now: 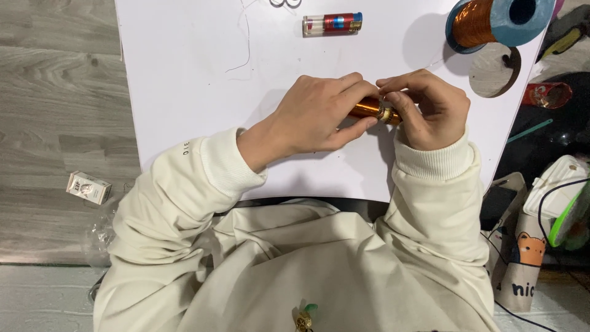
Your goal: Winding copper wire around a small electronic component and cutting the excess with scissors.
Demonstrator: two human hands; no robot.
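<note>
Both hands (375, 110) grip a copper-wound coil (369, 109); clear tube (332, 24) holds red-blue parts.

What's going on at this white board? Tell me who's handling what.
A person in a cream sweatshirt holds a small copper-wound coil in both hands over a white board. The left hand grips its body; the right hand pinches its end. A big spool of copper wire and a small clear tube lie beyond.

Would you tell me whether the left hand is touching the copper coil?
Touching. The head view shows the left hand with its fingers wrapped around the copper coil, no gap visible.
</note>
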